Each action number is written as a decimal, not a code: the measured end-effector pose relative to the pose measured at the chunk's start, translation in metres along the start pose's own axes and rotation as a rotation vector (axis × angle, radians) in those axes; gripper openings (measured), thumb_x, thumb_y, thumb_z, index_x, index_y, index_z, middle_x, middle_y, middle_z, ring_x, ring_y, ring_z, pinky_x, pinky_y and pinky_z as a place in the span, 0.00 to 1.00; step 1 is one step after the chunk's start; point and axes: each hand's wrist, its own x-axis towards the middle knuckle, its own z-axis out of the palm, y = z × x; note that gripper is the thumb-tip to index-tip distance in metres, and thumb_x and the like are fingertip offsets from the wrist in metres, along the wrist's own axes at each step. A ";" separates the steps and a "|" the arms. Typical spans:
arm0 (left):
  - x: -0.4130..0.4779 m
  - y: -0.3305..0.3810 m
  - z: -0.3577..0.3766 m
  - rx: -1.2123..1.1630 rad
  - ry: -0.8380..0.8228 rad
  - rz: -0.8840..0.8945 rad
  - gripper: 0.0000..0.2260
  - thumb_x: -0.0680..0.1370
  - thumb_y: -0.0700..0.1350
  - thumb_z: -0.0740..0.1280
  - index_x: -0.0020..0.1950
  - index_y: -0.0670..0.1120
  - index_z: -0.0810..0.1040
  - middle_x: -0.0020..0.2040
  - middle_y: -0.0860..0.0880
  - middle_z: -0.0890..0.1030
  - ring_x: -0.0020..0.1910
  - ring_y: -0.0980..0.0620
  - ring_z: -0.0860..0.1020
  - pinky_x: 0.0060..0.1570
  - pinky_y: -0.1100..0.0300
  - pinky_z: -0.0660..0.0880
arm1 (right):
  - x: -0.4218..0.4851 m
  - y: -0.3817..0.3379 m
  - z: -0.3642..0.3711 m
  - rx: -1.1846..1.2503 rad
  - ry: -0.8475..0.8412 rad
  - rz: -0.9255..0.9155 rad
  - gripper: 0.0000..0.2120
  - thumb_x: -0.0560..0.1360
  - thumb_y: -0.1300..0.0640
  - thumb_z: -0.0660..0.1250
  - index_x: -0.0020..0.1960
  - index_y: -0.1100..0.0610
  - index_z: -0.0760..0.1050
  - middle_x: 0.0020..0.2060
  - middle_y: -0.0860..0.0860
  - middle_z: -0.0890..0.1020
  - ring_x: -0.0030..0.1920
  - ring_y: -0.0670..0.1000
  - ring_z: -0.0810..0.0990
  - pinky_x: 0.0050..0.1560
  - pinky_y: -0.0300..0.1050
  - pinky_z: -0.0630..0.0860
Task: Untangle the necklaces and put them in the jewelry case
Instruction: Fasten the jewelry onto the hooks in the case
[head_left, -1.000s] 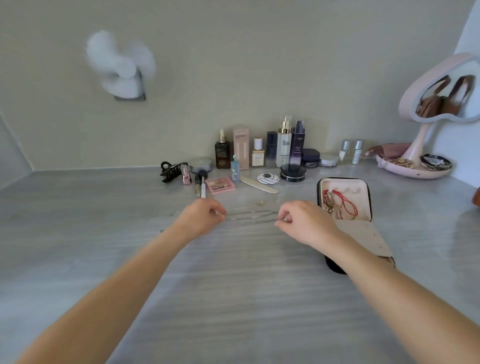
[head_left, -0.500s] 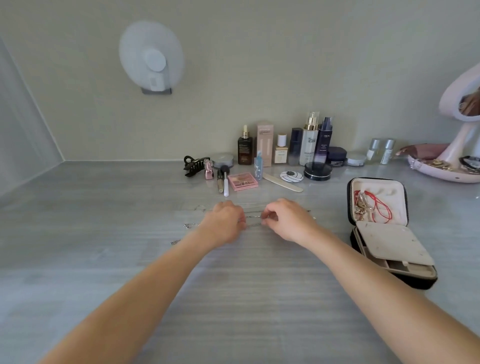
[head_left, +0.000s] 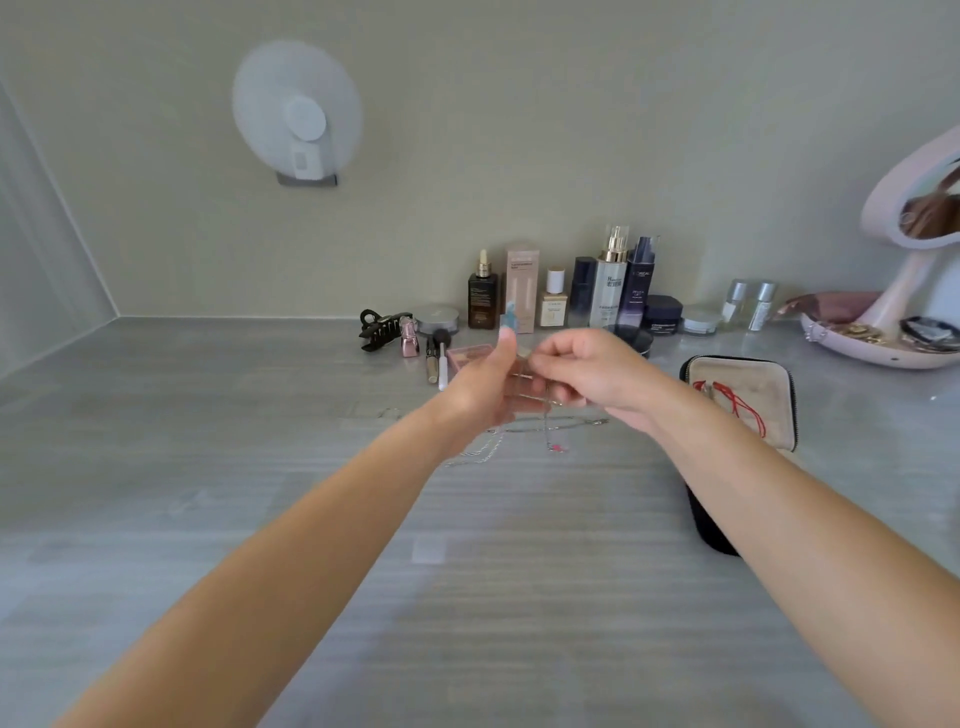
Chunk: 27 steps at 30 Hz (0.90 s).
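Thin silver necklaces (head_left: 488, 451) hang tangled below my two hands, their loops trailing on the grey table (head_left: 311, 519); a small pink pendant (head_left: 556, 447) dangles at the bottom. My left hand (head_left: 485, 387) and my right hand (head_left: 592, 374) are raised above the table, fingertips meeting, each pinching the fine chain. The black jewelry case (head_left: 743, 384) lies open to the right, with a red cord and small pieces on its beige lining; my right forearm covers its lower half.
Cosmetic bottles (head_left: 608, 286) and jars line the back wall, with a black hair claw (head_left: 382, 327), brushes and a pink palette in front. A pink mirror stand (head_left: 893, 291) with a trinket tray sits far right. A white fan (head_left: 298, 114) hangs on the wall.
Both hands have risen from the table and come together, lifting the chains so they now hang down. The view has shifted left, so the case sits further right.
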 end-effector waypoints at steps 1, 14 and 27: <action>0.001 0.002 0.007 -0.066 -0.042 0.003 0.30 0.80 0.61 0.40 0.49 0.44 0.76 0.44 0.47 0.82 0.47 0.49 0.82 0.47 0.57 0.75 | -0.003 -0.004 -0.006 0.049 0.021 0.002 0.07 0.77 0.62 0.62 0.41 0.59 0.74 0.31 0.51 0.77 0.23 0.42 0.69 0.23 0.34 0.63; 0.007 0.018 0.072 0.160 -0.226 0.084 0.12 0.81 0.49 0.57 0.44 0.47 0.78 0.38 0.50 0.77 0.37 0.55 0.76 0.52 0.56 0.67 | -0.050 0.021 -0.092 0.344 0.334 0.074 0.06 0.74 0.60 0.66 0.39 0.58 0.73 0.29 0.51 0.72 0.22 0.44 0.66 0.21 0.34 0.58; 0.041 0.060 0.139 0.426 -0.223 0.255 0.11 0.79 0.43 0.62 0.37 0.47 0.76 0.44 0.45 0.81 0.33 0.58 0.76 0.36 0.67 0.71 | -0.084 0.073 -0.145 0.156 0.540 0.253 0.06 0.75 0.56 0.65 0.46 0.58 0.78 0.44 0.54 0.82 0.23 0.45 0.65 0.26 0.37 0.64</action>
